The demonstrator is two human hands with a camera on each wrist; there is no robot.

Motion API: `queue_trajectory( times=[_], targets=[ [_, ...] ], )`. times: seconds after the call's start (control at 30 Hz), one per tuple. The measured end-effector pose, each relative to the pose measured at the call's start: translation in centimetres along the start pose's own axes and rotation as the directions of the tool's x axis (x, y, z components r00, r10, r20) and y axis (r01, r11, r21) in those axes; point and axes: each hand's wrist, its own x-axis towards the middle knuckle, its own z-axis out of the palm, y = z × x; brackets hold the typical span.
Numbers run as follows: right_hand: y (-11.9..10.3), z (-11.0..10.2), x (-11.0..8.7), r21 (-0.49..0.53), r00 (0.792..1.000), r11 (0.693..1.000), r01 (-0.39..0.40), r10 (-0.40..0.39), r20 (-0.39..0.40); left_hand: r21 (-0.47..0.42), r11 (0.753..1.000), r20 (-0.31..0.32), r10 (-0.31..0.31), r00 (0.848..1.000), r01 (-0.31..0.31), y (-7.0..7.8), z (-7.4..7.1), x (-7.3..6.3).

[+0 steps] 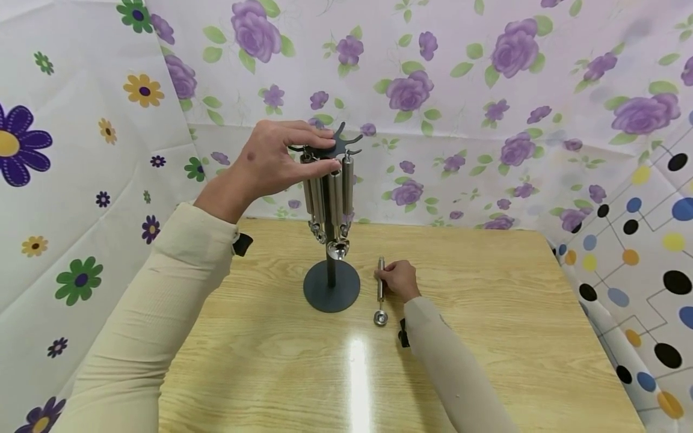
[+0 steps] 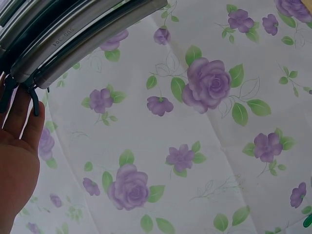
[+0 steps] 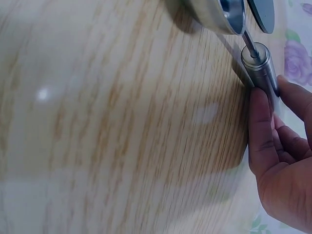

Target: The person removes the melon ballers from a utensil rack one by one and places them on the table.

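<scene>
My left hand (image 1: 281,153) holds the top of a dark utensil stand (image 1: 331,297), fingers across its hooked crown and thumb in front. Several steel-handled utensils (image 1: 318,195) hang from the hooks, and a shiny bowl-shaped head (image 1: 338,248) shows lowest among them. In the left wrist view, steel handles (image 2: 63,41) slant above the fingers (image 2: 31,124). Right of the stand's round base, my right hand (image 1: 399,279) pinches the steel handle of a small scoop (image 1: 381,294) low over the table. Its round cup (image 3: 214,12) points toward me.
The wooden table (image 1: 260,361) has a bright glare strip in front of the stand. A purple-flowered cloth (image 1: 460,150) stands behind it. Other patterned cloths hang at the left (image 1: 81,198) and right (image 1: 649,258).
</scene>
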Motion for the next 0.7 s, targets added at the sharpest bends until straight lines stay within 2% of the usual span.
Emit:
queue_trajectory(
  times=[0.13,0.27,0.33,0.43,0.53,0.6,0.7],
  targets=[
    [-0.1,-0.4,-0.4,-0.017,1.000,1.000,-0.001,0.001,-0.008,0.000,1.000,0.002,0.006,1.000,-0.006,0.0,0.0,0.1],
    [-0.2,-1.5,-1.2,-0.055,0.999,0.998,0.033,-0.033,-0.003,-0.010,1.000,0.028,-0.002,1.000,0.002,-0.1,-0.3,0.2],
    [-0.1,-2.6,-1.7,-0.066,0.998,0.996,0.062,-0.061,0.011,-0.028,0.999,0.059,-0.030,0.998,0.031,-0.1,-0.5,0.3],
    [-0.1,-4.7,-2.3,-0.074,0.994,0.991,0.112,-0.111,0.023,-0.087,0.990,0.114,-0.101,0.988,0.111,0.1,-1.0,0.6],
    [-0.5,-6.9,-2.6,-0.052,0.982,0.982,0.184,-0.181,0.056,-0.133,0.973,0.146,-0.170,0.975,0.189,0.3,-1.6,1.0],
    [-1.1,-8.2,-2.6,-0.036,0.969,0.971,0.238,-0.235,0.075,-0.128,0.972,0.149,-0.179,0.973,0.198,0.2,-2.0,1.3],
    [-2.4,-9.8,-2.9,-0.002,0.953,0.958,0.288,-0.286,0.097,-0.109,0.978,0.166,-0.159,0.973,0.178,-0.2,-2.2,2.1]
  ],
)
